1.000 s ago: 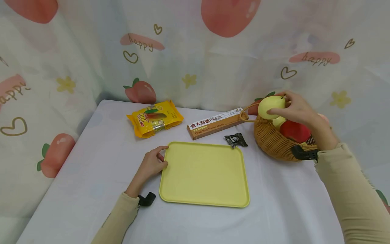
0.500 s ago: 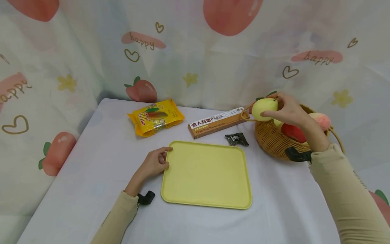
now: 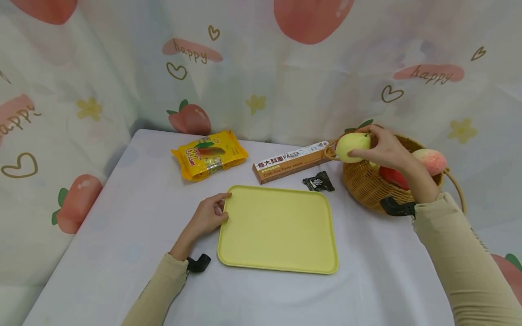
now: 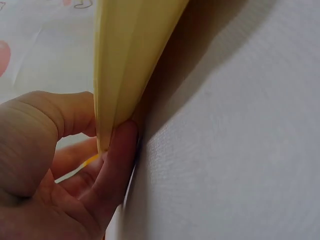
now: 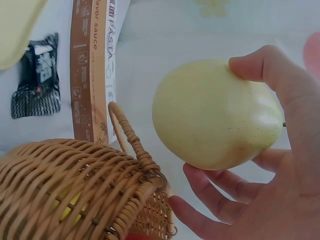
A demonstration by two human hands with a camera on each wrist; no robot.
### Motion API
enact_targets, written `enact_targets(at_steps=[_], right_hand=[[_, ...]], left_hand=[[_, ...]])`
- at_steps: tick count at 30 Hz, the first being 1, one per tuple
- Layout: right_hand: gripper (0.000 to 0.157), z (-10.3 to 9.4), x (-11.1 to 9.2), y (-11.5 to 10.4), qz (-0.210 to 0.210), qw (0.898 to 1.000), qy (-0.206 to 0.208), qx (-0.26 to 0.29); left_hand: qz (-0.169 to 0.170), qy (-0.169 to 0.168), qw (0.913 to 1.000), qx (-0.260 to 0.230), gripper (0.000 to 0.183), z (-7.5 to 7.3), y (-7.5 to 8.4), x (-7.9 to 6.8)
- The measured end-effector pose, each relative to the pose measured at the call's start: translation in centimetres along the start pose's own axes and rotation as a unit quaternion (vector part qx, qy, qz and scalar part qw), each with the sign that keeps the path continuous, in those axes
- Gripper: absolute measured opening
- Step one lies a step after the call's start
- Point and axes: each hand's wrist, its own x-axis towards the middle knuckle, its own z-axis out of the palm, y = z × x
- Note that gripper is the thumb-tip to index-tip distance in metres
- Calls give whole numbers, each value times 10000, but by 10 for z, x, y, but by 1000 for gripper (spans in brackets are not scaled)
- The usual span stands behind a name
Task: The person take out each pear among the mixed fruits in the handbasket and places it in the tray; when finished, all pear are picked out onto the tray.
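Observation:
My left hand (image 3: 205, 216) pinches the left edge of a plain yellow tray (image 3: 281, 231). In the left wrist view the thumb lies on one face of the tray's rim (image 4: 117, 65) and a finger reaches under the other, close against the white tablecloth. My right hand (image 3: 389, 147) holds a pale yellow-green pear (image 3: 352, 147) above the left rim of a wicker basket (image 3: 360, 183). Thumb and fingers grip the pear (image 5: 210, 115) from opposite sides in the right wrist view. Inside the basket are a red fruit (image 3: 393, 177) and a pink peach (image 3: 431, 161), partly hidden by my right arm.
Behind the tray lie a yellow snack bag (image 3: 212, 154), a brown-and-white pasta box (image 3: 291, 161) and a small black wrapped candy (image 3: 319, 182). The basket's loop handle (image 3: 332, 149) leans over the box's right end. A patterned curtain (image 3: 261, 72) hangs behind the table.
My right hand has carried the pear a little leftward, away from the basket's middle, and more of the peach now shows. My left hand stays on the tray's edge; the view shifts slightly.

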Motion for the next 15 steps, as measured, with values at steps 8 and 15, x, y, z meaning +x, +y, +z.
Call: enact_targets(at_steps=[8, 15], right_hand=[[72, 10, -1, -5, -41, 9998, -152, -90], [73, 21, -2, -13, -160, 9998, 12, -113]], left_hand=[[-98, 44, 9999, -15, 55, 4, 4, 0], [13, -156, 9999, -72, 54, 3, 1, 0]])
